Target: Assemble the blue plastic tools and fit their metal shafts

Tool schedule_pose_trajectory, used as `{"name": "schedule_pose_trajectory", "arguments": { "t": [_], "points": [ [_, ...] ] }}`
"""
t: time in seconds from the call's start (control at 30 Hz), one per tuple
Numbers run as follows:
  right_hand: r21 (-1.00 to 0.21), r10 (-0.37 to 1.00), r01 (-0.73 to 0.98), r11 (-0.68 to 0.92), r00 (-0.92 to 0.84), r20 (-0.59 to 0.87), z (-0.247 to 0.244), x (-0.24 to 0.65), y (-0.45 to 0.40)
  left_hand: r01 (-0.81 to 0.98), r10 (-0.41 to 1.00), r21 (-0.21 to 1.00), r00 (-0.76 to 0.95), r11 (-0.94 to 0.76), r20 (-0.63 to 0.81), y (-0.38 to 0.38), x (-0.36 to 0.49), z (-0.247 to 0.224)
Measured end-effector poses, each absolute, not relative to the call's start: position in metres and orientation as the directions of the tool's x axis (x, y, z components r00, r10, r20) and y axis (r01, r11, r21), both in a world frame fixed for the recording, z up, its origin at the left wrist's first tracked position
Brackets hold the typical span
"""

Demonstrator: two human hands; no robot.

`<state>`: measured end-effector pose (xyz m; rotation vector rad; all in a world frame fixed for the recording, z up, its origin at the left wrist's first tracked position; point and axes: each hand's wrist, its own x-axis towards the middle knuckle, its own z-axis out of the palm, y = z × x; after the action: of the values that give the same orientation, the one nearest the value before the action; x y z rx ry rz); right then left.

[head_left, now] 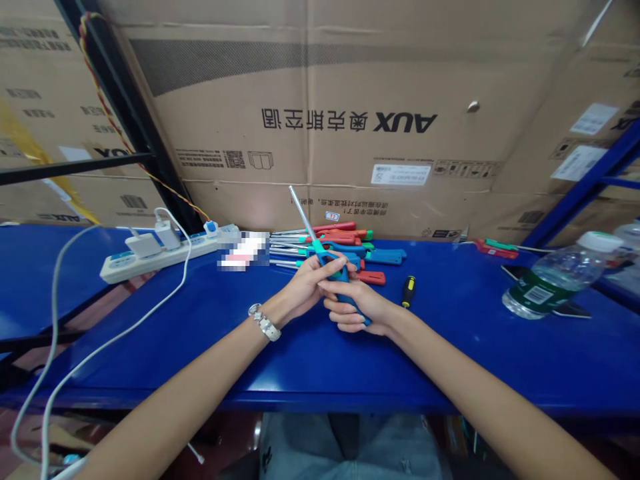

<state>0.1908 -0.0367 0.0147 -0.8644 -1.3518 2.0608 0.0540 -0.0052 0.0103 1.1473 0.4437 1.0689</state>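
Note:
A blue long-nosed gas lighter (317, 245) with a green collar and a metal tube is held above the table, the tube tilted up and to the left. My right hand (361, 301) wraps round its blue handle. My left hand (304, 288), with a silver watch or bracelet (265, 323) at the wrist, closes on the lighter's upper body by the trigger. My fingers partly hide the trigger area. Just behind my hands lies a pile of red and blue long-nosed lighters (345, 235), their metal tubes mostly pointing left.
On the blue table (450, 347), a black-and-yellow screwdriver (409, 290) lies right of my hands. A water bottle (555, 280) stands farther right, near red and green tools (496, 249). At left are a power strip (150, 257) and white cables. Large cardboard boxes (340, 73) form the back.

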Motion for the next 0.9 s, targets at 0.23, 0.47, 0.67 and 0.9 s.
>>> {"name": "schedule_pose_trajectory", "arguments": {
  "t": [0.23, 0.47, 0.67, 0.9],
  "points": [
    [-0.985, 0.941, 0.127, 0.119, -0.33, 0.072, -0.002, 0.187, -0.035, -0.39, 0.951, 0.917, 0.241, -0.088, 0.193, 0.002, 0.053, 0.008],
    [-0.978, 0.93, 0.176, 0.11, -0.366, 0.039, 0.001, 0.188, -0.039, -0.382, 0.953, 0.92, 0.235, -0.088, 0.189, -0.002, 0.054, 0.009],
    [-0.991, 0.92, 0.113, 0.073, -0.392, 0.023, -0.001, 0.196, -0.039, -0.446, 0.979, 0.884, 0.069, -0.141, 0.191, -0.001, 0.052, 0.006],
    [-0.868, 0.883, 0.392, 0.304, -0.457, 0.103, -0.002, 0.223, -0.037, 0.181, 0.972, 0.983, 0.236, -0.03, -0.014, -0.031, -0.002, 0.007]
  ]
}}
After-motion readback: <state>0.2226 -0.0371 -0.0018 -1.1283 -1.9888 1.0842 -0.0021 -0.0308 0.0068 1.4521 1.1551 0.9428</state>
